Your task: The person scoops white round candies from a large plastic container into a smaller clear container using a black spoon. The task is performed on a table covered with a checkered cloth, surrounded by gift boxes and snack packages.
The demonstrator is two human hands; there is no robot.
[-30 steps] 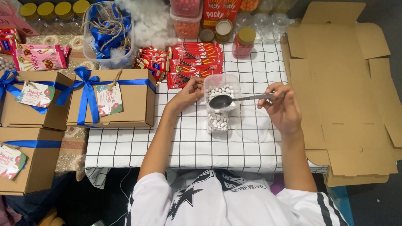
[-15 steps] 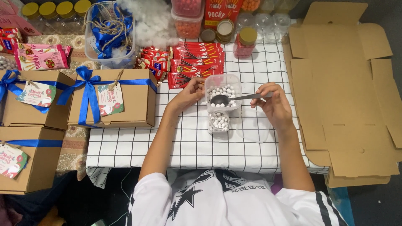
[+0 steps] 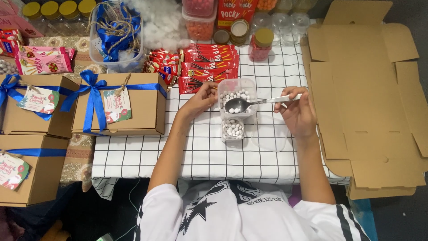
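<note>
Desk under white grid cloth, crowded. Left hand curled against tub of white candies, steadying it. Right hand pinched shut on spoon, bowl over tub's near edge. Small jar of candies just below, clear lid beside. Ribboned boxes left, flat cardboard right, red packets behind.

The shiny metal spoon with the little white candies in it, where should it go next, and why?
Probably tip it over the small clear jar. The metal spoon, held by the right hand, carries a few white candies above the clear plastic tub, which the left hand steadies. The jar just below looks only partly filled.
</note>
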